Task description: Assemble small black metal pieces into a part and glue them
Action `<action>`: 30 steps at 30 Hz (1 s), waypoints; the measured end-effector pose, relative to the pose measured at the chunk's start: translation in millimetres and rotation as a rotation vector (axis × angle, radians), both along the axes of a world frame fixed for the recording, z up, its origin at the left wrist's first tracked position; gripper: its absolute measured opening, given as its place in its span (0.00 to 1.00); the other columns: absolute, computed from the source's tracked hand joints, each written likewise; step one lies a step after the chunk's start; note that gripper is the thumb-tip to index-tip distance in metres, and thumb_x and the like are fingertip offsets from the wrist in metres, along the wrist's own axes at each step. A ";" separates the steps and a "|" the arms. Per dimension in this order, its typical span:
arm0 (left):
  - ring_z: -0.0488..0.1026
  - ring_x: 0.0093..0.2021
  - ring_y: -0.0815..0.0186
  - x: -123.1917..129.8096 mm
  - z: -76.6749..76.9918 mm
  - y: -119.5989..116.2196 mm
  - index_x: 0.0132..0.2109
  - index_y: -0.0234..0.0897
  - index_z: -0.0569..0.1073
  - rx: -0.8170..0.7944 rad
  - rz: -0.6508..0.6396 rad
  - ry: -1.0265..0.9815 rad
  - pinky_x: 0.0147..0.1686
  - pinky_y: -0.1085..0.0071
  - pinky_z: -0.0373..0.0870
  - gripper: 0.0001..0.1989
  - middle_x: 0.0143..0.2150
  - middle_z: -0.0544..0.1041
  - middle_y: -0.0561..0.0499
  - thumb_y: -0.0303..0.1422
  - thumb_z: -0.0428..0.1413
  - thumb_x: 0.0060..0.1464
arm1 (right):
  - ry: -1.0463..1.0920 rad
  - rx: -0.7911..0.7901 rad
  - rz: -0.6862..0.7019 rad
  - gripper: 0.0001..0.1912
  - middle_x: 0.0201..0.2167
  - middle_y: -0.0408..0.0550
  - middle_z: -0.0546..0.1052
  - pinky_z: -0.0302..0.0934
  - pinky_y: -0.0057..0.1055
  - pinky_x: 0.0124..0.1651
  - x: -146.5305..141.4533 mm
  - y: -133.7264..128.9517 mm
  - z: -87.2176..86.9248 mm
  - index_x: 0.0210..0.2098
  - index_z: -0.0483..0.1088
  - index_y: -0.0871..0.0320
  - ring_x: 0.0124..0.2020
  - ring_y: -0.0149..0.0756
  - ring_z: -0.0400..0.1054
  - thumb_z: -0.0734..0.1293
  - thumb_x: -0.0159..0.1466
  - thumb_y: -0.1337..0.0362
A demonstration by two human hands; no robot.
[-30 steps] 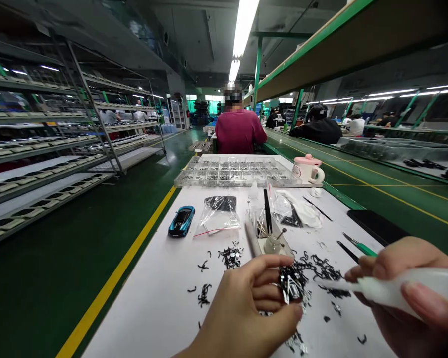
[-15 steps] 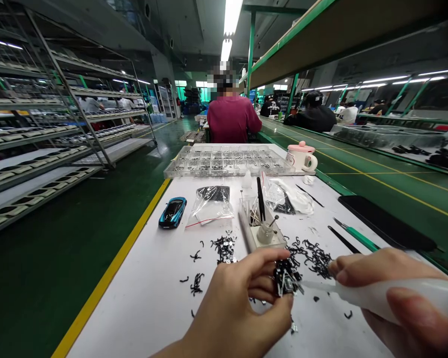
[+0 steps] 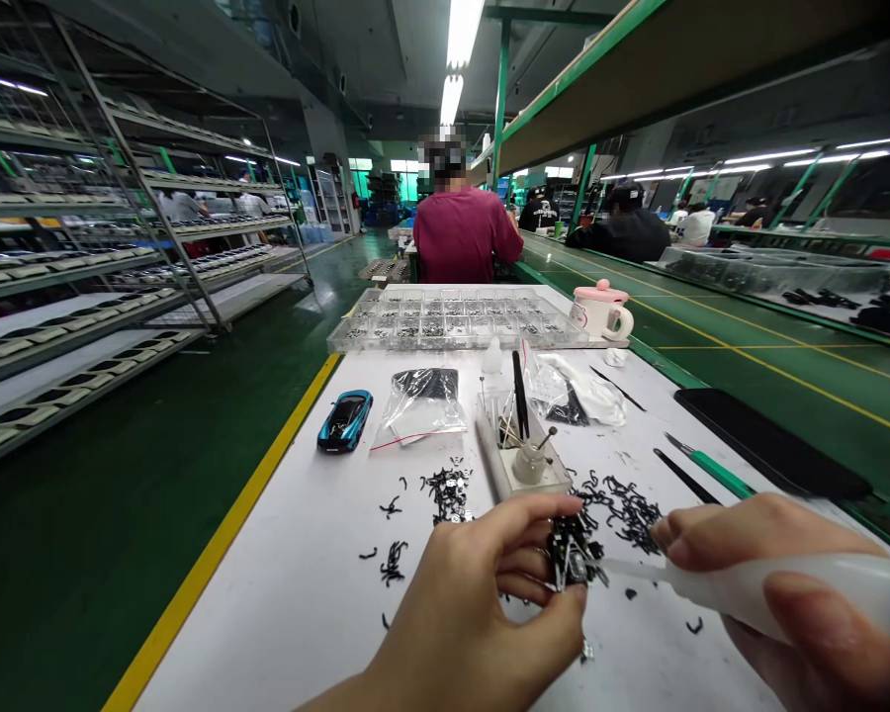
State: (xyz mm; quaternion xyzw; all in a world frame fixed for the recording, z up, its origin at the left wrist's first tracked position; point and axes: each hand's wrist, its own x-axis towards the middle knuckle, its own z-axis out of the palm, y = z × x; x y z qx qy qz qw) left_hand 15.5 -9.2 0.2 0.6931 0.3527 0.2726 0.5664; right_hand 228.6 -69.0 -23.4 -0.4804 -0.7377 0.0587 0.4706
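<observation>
Between thumb and fingertips, my left hand (image 3: 482,603) grips a small black and silver part (image 3: 575,554). My right hand (image 3: 793,583) is wrapped round a translucent white squeeze bottle (image 3: 823,583), whose thin nozzle points left and reaches the small part; whether the tip touches it cannot be made out. Behind my left hand stands a white holder (image 3: 523,465) with black tweezers (image 3: 520,396), swabs and a small glass jar (image 3: 529,462). Loose black pieces (image 3: 630,514) are scattered on the white table beyond my hands, with another heap (image 3: 449,492) left of the holder.
A blue toy car (image 3: 345,420) and a clear plastic bag (image 3: 421,405) lie at the left. Farther back are a compartment tray (image 3: 456,321) and a pink-lidded mug (image 3: 600,311). At the right lie a green-handled tool (image 3: 719,472) and a black case (image 3: 771,440). A person (image 3: 464,232) sits ahead.
The view has shifted very slightly. Both hands keep their grips, and the bottle's nozzle stays at the small part.
</observation>
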 end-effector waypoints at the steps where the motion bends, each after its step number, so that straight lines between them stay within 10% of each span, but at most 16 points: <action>1: 0.77 0.34 0.61 0.2 0.2 -0.1 0.53 0.37 0.72 0.000 -0.002 -0.003 0.34 0.71 0.74 0.21 0.36 0.80 0.47 0.28 0.58 0.50 | -0.002 -0.004 0.001 0.11 0.28 0.43 0.77 0.67 0.31 0.28 0.3 -0.1 0.1 0.39 0.69 0.43 0.31 0.41 0.74 0.56 0.69 0.54; 30: 0.75 0.32 0.63 0.7 -3.0 0.0 0.52 0.38 0.73 0.011 -0.005 -0.021 0.32 0.73 0.73 0.22 0.36 0.79 0.48 0.27 0.58 0.48 | -0.022 0.073 -0.025 0.13 0.28 0.43 0.77 0.66 0.28 0.28 7.7 -0.6 -7.5 0.37 0.71 0.47 0.29 0.37 0.73 0.57 0.68 0.52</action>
